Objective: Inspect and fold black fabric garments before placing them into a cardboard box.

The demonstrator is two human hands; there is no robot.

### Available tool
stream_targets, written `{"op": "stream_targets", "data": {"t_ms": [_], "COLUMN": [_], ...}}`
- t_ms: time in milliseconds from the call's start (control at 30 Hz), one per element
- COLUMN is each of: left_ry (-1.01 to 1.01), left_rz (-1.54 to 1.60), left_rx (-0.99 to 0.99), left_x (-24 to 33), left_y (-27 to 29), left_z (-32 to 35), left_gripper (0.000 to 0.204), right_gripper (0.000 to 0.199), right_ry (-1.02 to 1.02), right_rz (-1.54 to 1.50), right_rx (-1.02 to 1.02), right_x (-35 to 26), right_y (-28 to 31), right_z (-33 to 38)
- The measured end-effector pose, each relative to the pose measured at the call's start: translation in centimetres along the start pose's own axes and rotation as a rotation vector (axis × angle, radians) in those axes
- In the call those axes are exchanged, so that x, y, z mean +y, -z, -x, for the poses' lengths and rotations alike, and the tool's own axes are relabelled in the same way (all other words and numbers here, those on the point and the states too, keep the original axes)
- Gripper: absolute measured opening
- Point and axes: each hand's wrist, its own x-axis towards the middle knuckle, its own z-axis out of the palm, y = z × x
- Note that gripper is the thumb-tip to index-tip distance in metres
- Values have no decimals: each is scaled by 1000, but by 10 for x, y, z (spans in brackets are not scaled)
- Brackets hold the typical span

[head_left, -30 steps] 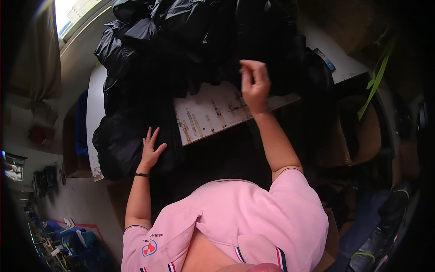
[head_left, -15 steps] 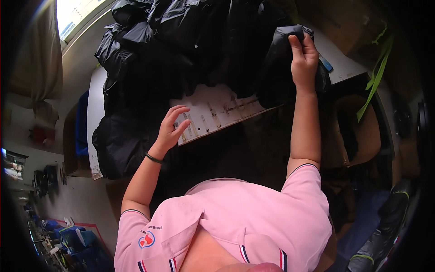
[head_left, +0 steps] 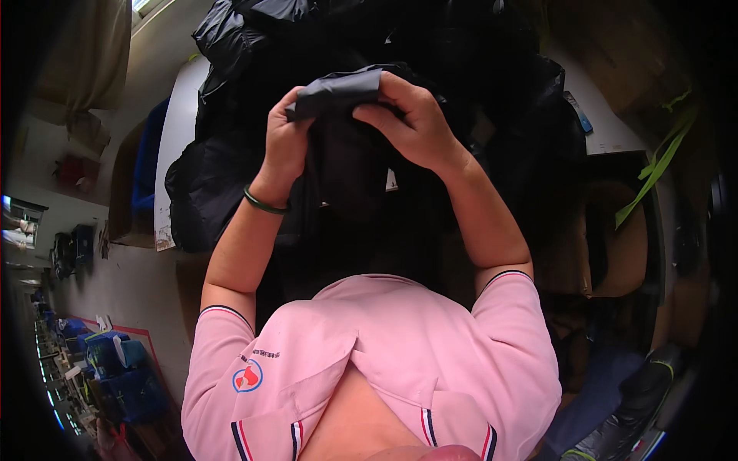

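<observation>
A length of thin black fabric [head_left: 338, 91], its edge folded over, stretches between my two hands above the table. My left hand [head_left: 283, 142], with a dark green bangle on the wrist, is closed on its left end. At the other end my right hand [head_left: 415, 127] grips the edge, thumb underneath and fingers on top. The fabric hangs down from my hands into a dark heap of black, slightly shiny cloth [head_left: 234, 58]. Where the held piece ends and the heap begins is too dark to tell.
The white table [head_left: 178, 115] shows along the left and right of the heap. A small blue object [head_left: 580, 115] lies at its right side. Bright green strips [head_left: 653, 173] hang at the right, above an open cardboard box [head_left: 619, 246]. Blue containers [head_left: 127, 376] stand at the lower left.
My right hand has come inward from the far right, bringing the black fabric toward the middle. My left hand, open before, has moved up and taken hold of the fabric's left end.
</observation>
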Motion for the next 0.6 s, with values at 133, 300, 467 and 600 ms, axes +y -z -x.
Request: {"op": "stream_targets", "data": {"t_ms": [133, 300, 467, 600], "left_ry": [347, 414, 386, 307], "left_rz": [238, 476, 479, 407], "left_rx": [294, 282, 252, 304], "left_x": [48, 56, 53, 58], "left_y": [34, 72, 82, 61], "left_z": [2, 2, -5, -14], "left_gripper": [31, 38, 36, 34], "right_gripper": [31, 36, 77, 95], "right_ry": [-215, -361, -133, -12], "right_rz": [122, 180, 166, 255], "right_rx": [148, 161, -172, -137], "right_x": [39, 31, 0, -27], "right_y": [16, 7, -34, -69], "right_z": [14, 26, 26, 13]}}
